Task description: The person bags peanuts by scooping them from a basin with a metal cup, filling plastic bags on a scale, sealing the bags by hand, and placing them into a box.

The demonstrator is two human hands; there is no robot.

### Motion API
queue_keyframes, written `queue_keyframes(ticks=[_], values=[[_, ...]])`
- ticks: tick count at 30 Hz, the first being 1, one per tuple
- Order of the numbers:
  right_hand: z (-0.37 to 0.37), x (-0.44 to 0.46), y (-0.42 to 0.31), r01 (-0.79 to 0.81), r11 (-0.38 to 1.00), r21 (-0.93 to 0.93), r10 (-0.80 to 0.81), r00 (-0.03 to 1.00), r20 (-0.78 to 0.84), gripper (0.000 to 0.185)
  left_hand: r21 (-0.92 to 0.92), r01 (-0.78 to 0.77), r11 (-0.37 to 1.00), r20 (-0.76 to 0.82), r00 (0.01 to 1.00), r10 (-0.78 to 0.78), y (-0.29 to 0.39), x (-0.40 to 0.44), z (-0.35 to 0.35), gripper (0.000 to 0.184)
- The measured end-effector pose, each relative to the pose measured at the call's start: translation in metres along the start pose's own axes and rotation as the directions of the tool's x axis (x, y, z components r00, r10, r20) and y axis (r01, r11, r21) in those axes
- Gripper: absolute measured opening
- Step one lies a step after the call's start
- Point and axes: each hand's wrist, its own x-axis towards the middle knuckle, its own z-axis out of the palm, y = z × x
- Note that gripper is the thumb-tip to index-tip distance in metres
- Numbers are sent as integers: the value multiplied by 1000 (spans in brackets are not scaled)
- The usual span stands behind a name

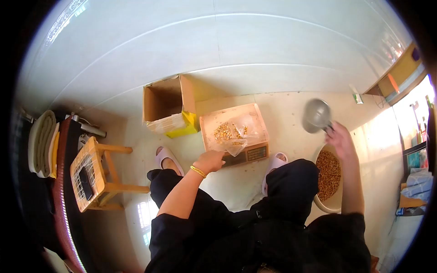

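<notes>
My left hand [210,161] is closed at the near edge of a clear plastic bag [236,148], its fingertips pinching the plastic. Yellow-orange corn kernels [224,132] lie in the bag, which rests on the flat pan of a digital scale [260,153]. Out to the right, my right hand [337,139] grips the handle of a round metal scoop [317,113], smeared by motion. The scoop is held up above the floor, and its contents cannot be made out. Below that hand stands a pale basin [328,210] holding many corn kernels [328,175].
An open cardboard box [187,98] stands against the wall, left of the scale. Further left is a wooden stool [109,186] with a dark phone [86,183] on its woven seat. A small green-and-white packet [358,98] lies by the wall. Folded cloths [416,186] sit at the right.
</notes>
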Motion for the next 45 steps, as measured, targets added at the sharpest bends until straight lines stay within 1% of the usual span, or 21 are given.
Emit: queue_keyframes(ticks=[1,3,6,8,9,10,11,12,14,16,18,20,21,22,24,28,33,37,40,42,45], values=[[-15,-20,6,-1,1000,25,5,988,-154,20,-23,5,1000,-20,1000,-5,2,0,0,33],[-61,-49,36,56,998,27,-49,972,-228,19,-41,12,999,-32,999,-13,5,0,2,32],[-161,-58,127,-65,988,-137,26,963,-268,18,-10,-17,1000,-3,1000,17,0,7,7,34],[-181,-59,174,-389,867,-312,239,873,-425,18,-51,-79,996,42,996,81,-8,13,13,36],[-175,-61,178,-384,872,-305,238,875,-422,18,-41,-77,996,40,996,79,-9,14,9,36],[-159,-62,179,-346,541,-767,13,915,-403,20,-38,-57,998,51,997,59,-9,15,5,35],[-142,-63,180,-259,14,-966,-163,952,-258,23,-38,-33,999,63,997,35,-11,14,2,35],[-111,-52,153,-374,121,-920,-165,906,-390,25,-36,-21,999,66,998,23,-16,14,0,35],[-93,-23,131,15,368,-930,-333,936,-116,27,-47,68,997,-87,994,-72,-26,19,-7,31],[-36,5,87,2,673,-740,-137,983,-122,25,-81,80,994,-177,980,-93,-56,39,1,29],[28,25,62,284,625,-728,-237,957,169,21,-124,85,989,-269,956,-116,-75,63,10,27],[90,39,52,444,507,-739,-142,889,436,22,-275,109,955,-375,903,-211,-84,81,12,23],[119,44,55,491,307,-815,10,855,519,27,-275,106,956,-380,901,-209,-85,90,9,23],[145,49,58,546,94,-833,181,813,553,33,-350,153,924,-337,900,-277,-83,100,8,24],[186,50,61,544,-72,-836,359,796,487,34,-428,197,882,-286,896,-339,-81,119,11,27],[208,84,114,611,-107,-785,65,792,607,25,-411,186,892,-409,837,-363,-96,158,36,31],[203,121,163,538,-252,-805,132,843,522,32,-382,126,916,-485,816,-315,-97,181,50,25],[206,116,147,433,-156,-888,241,888,391,37,-449,160,879,-441,815,-374,-97,188,53,14],[208,112,143,525,-182,-832,421,806,416,43,-544,86,835,-509,757,-410,-121,200,72,16],[207,110,151,672,-195,-714,557,675,484,45,-511,98,854,-658,594,-462,-130,200,77,14],[203,106,161,718,-56,-694,537,608,585,37,-533,154,832,-635,578,-513,-136,196,65,11]])
